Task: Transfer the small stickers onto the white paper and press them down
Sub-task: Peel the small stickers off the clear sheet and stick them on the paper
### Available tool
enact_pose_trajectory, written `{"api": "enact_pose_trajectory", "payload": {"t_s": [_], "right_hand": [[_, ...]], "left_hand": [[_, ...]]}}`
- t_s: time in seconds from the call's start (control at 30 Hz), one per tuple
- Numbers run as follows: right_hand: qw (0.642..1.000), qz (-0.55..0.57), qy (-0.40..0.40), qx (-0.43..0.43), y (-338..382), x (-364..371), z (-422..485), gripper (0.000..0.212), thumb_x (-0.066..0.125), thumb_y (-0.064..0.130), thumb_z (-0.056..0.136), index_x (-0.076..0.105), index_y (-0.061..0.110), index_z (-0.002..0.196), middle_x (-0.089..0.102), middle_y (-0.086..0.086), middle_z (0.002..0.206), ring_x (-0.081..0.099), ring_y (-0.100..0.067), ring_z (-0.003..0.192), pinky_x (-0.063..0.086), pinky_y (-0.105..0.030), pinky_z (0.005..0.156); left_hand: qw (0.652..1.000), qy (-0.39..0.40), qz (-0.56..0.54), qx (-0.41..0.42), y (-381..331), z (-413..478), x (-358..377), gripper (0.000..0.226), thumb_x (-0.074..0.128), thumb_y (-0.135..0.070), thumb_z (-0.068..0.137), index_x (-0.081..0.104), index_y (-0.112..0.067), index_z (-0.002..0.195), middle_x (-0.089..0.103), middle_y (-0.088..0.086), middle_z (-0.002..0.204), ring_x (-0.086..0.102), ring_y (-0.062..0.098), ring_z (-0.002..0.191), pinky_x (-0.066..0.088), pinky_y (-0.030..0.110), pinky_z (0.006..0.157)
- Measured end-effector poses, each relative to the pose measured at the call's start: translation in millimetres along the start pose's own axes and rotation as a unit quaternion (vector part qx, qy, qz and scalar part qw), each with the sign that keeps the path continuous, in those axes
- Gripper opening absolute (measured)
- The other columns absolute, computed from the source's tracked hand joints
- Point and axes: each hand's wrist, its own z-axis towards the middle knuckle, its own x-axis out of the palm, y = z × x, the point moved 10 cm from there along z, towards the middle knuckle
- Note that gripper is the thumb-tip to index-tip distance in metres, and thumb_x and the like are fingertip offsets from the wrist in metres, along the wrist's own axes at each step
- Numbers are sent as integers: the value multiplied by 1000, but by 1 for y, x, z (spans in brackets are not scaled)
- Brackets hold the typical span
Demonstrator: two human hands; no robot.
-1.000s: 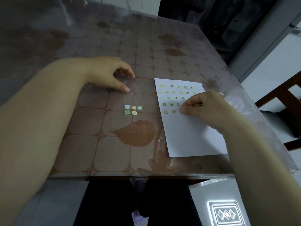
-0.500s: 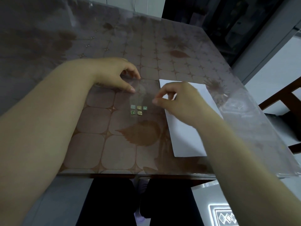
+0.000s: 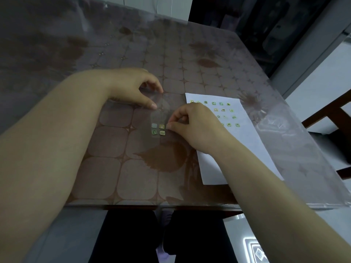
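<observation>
1. desk (image 3: 114, 177): white paper (image 3: 247, 149) lies toward its right edge, with rows of small stickers (image 3: 223, 110) on the paper's far half.
2. clear sheet (image 3: 163, 112) at mid-desk, four loose stickers (image 3: 161, 126) showing on it.
3. left grip (image 3: 131, 88): thumb and finger pinch the sheet's far edge.
4. right grip (image 3: 197, 126): fingertips pinch the end sticker (image 3: 167, 127) beside the top pair.

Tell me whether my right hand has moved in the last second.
Yes. The right hand left the white paper and moved left, onto the clear sheet the left hand holds; it now pinches at a small sticker there.
</observation>
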Motion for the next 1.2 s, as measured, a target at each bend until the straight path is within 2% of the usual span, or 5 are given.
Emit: {"api": "enact_pose_trajectory", "payload": {"t_s": [0.2, 0.27, 0.4, 0.97, 1.2], "right_hand": [[999, 23, -42, 7, -28, -62, -16, 12, 62, 25, 85, 67, 22, 75, 60, 9, 72, 48, 2, 56, 35, -4, 47], [999, 4, -32, 43, -55, -84, -24, 12, 62, 29, 85, 68, 25, 76, 63, 6, 78, 49, 1, 61, 35, -6, 48], [995, 7, 11, 98, -92, -78, -32, 11, 64, 27, 84, 70, 23, 77, 68, -8, 93, 55, -12, 78, 40, -24, 72], [993, 9, -11, 115, -96, -73, -26, 8, 73, 24, 76, 68, 21, 70, 54, 2, 71, 45, -10, 64, 34, -23, 59], [988, -51, 5, 143, -100, -80, -14, 30, 80, 31, 67, 55, 20, 79, 48, 5, 75, 44, -13, 67, 35, -24, 57]], "left_hand": [[1000, -2, -2, -1, 0, 1, 0, 45, 72, -29, 72, 58, -23, 114, 50, -4, 110, 46, 10, 100, 32, 19, 87], [1000, 3, -3, -3, 1, 1, 1, 45, 72, -30, 71, 58, -24, 114, 50, -4, 110, 48, 12, 103, 34, 22, 90], [1000, 2, -6, -7, 2, 1, 0, 46, 73, -30, 70, 58, -24, 113, 51, -3, 112, 49, 13, 106, 37, 27, 97], [1000, -4, -11, -9, 3, 1, -1, 45, 73, -29, 71, 58, -25, 113, 49, -7, 107, 47, 9, 101, 32, 21, 89], [1000, 1, -11, -7, 3, 1, 1, 45, 73, -29, 71, 58, -24, 113, 50, -5, 107, 48, 11, 102, 35, 23, 93]]}}
